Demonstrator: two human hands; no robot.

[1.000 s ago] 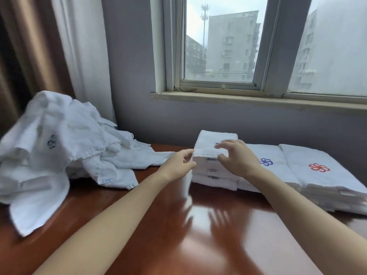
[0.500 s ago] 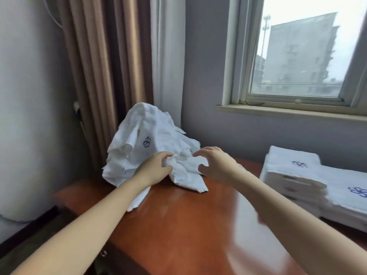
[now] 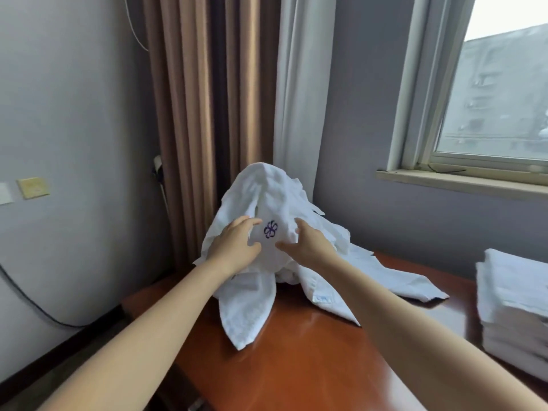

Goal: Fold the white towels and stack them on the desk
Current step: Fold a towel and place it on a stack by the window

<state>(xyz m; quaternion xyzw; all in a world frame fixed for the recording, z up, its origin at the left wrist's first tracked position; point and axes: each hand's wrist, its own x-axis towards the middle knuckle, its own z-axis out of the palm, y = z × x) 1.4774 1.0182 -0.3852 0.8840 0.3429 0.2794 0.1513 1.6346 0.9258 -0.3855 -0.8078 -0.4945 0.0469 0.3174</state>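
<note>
At the desk's (image 3: 296,366) far corner the towel pile (image 3: 267,188) was touched beside its logo (image 3: 270,229) by the left hand (image 3: 234,247) and right hand (image 3: 308,247), fingers spread, nothing gripped, so tangled neighbours could be dragged over the edge.

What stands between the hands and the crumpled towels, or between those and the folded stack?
Nothing visible. The left hand and right hand touch the towel heap; only bare desk separates it from the folded stack.

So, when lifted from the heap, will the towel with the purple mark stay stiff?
Probably floppy: the marked towel sags in soft folds, and heap corners lie limp on the desk. Likely light, but tangled neighbours may drag along.
</note>
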